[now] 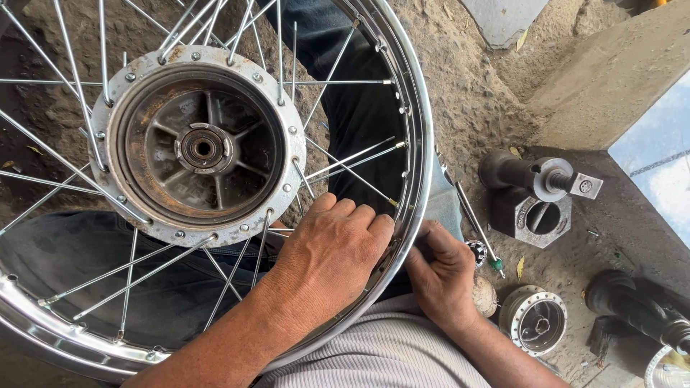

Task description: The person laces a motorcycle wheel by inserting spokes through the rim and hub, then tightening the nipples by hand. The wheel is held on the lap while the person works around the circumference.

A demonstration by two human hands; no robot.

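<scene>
A spoked motorcycle wheel lies across my lap, its chrome rim (415,136) shiny and its rusty drum hub (201,147) near the top left. My left hand (334,251) reaches in between the spokes (352,159) and presses its fingers against the inside of the rim at the near right. On the outside of the rim at the same spot, my right hand (440,276) pinches something small; I cannot see what. Several spokes run loose from hub to rim.
On the dirt and concrete to the right lie a green-tipped screwdriver (474,219), a black block with a shaft (535,194), a small metal hub (533,320), a bearing (476,251) and a black handlebar grip (636,309).
</scene>
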